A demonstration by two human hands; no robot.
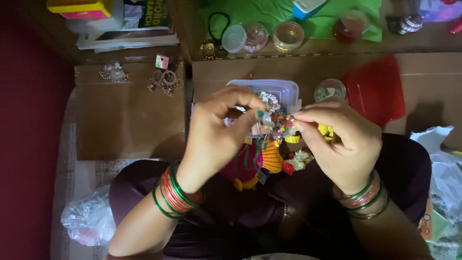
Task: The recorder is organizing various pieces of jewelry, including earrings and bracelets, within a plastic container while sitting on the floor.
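Left hand and right hand pinch beaded ornament above box.

A yellow and pink box sits top left on stacked books. A small pink-green tag lies on cardboard beside it. A clear plastic packet is pinched between both hands.
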